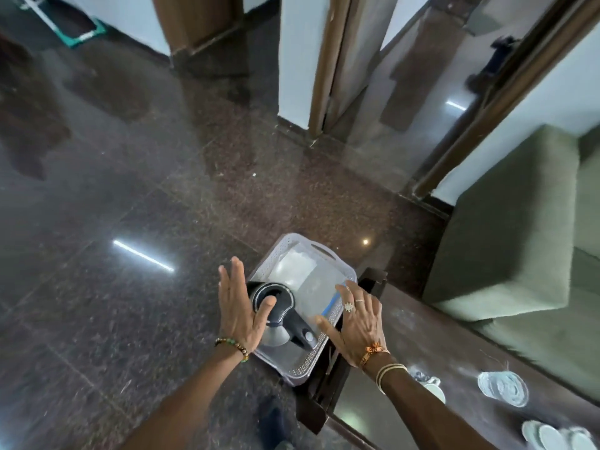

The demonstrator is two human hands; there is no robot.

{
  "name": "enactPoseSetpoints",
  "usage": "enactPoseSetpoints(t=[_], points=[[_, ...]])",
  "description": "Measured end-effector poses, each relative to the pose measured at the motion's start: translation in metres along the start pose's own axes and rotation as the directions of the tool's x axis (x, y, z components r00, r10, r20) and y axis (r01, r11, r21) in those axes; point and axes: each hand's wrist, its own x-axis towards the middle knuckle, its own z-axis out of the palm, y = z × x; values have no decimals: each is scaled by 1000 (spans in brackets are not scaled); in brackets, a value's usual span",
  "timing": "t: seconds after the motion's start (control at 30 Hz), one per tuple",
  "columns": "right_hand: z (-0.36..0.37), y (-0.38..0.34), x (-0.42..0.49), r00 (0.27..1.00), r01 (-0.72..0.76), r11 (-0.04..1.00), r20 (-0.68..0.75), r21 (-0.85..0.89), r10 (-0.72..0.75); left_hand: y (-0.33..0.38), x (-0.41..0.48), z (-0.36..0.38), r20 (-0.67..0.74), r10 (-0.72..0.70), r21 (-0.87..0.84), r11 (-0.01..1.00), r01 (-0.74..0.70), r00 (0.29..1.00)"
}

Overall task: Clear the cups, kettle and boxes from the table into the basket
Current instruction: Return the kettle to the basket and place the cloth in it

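kettle (276, 306), box (293, 271) in basket (303, 368); left hand (238, 306), right hand (357, 326) spread flat, holding nothing; cups (435, 388) remain on bench (422, 326), 4 o'clock

No readable text, labels, brands or numbers on anything in view.
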Motion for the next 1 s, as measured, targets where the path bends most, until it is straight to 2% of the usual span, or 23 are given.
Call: enactPoseSetpoints(t=[0.07,0.2,0.33,0.43,0.53,0.67,0.8,1.0], points=[[-30,14,-6,999,1,998,-47,-67,-4,30,17,-5,-5,103,86,991,-103,995],[-95,48,-28,983,-59,991,-179,-116,38,109,37,-7,83,296,208,929,-307,952],[-158,90,-59,937,-154,976,-335,-152,96,200,42,-3,207,559,310,741,-595,803],[-199,122,-81,866,-254,961,-467,-106,178,265,43,2,253,687,373,581,-724,682],[-231,153,-114,773,-356,933,-576,-45,267,328,31,16,260,762,389,480,-787,593],[-259,196,-176,673,-480,877,-651,-25,350,402,-6,52,274,826,382,376,-844,492],[-277,225,-237,596,-570,821,-706,-38,382,449,-51,86,282,864,373,302,-877,418],[-286,249,-331,455,-718,696,-764,-11,458,488,-112,125,296,909,238,227,-945,293]])
